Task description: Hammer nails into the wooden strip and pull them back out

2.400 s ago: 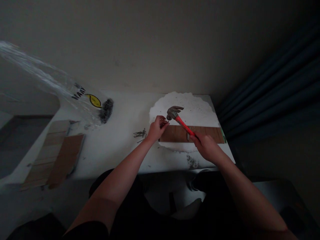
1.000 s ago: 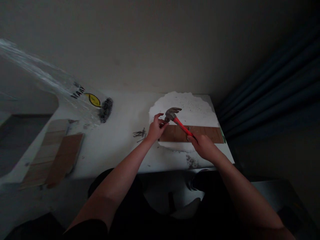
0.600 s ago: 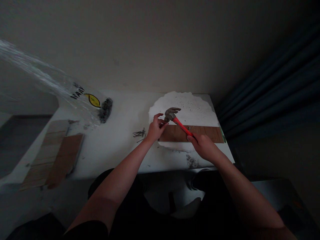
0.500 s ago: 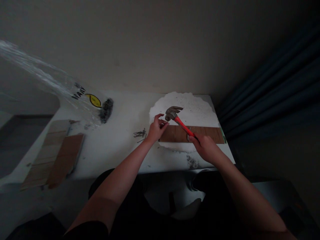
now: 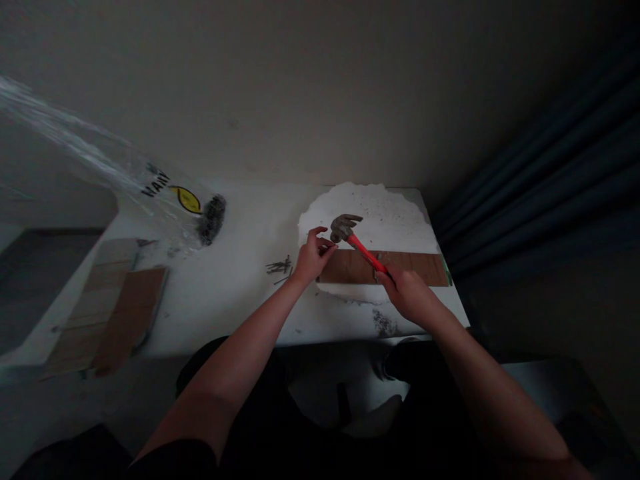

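Note:
My right hand (image 5: pixel 407 293) is wrapped round the red handle of a claw hammer (image 5: pixel 365 252). The hammer's grey head is close above the fingertips of my left hand (image 5: pixel 313 257), its claw pointing away to the right. Thumb and forefinger of my left hand pinch what looks like a nail, mostly hidden by the fingers, at the left end of a brown wooden board (image 5: pixel 415 268). Several loose nails (image 5: pixel 280 267) lie on the table left of that hand.
Under the board is a white, irregularly edged sheet (image 5: pixel 390 217) on the white table (image 5: pixel 240 293). Two wooden pieces, a brown one (image 5: pixel 133 313) and a paler one (image 5: pixel 97 300), overlap at the table's left edge. A clear plastic bag (image 5: pixel 125 167) stands behind them. A dark curtain (image 5: pixel 550 180) hangs at right.
The hammer head has shifted very slightly to the left, still close to the left fingertips. My left hand keeps its pinch in the same place.

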### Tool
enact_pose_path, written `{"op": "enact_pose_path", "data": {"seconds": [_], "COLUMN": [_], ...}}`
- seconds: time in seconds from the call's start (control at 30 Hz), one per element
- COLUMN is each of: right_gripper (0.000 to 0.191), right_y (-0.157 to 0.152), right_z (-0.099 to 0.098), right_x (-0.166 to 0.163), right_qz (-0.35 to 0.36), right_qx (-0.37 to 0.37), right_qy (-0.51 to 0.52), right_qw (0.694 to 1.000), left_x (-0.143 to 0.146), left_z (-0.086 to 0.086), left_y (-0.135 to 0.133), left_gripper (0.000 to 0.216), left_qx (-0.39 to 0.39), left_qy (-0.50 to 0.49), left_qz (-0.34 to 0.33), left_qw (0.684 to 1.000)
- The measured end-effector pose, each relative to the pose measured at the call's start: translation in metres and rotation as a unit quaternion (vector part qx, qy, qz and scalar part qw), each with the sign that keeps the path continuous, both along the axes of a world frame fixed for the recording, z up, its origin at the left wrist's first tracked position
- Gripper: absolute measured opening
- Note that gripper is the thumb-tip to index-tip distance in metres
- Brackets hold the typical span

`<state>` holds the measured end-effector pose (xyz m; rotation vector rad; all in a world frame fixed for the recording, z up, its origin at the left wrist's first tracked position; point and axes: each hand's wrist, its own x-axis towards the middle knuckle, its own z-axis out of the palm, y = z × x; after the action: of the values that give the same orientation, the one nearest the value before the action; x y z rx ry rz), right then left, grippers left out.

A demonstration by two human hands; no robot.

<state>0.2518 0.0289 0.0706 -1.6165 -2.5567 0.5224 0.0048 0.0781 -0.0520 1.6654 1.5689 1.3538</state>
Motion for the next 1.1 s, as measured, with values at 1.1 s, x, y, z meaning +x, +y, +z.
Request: {"op": "enact_pose_path", "data": {"seconds": [1.1], "right_gripper": [0.038], "right_y": [0.0047], "right_z": [-0.004], "right_x": [-0.0007], "right_qz": [0.003], "right_qx": [-0.006], "right_qy": [-0.02], "right_qw": [1.0], "left_x": [-0.001], "left_z": [-0.0018], "left_y": [0.0006], "left_gripper": [0.046], "left_qx": [-0.01], "left_qy": [-0.002], "left_qz": [-0.013], "left_qw": [1.0]}}
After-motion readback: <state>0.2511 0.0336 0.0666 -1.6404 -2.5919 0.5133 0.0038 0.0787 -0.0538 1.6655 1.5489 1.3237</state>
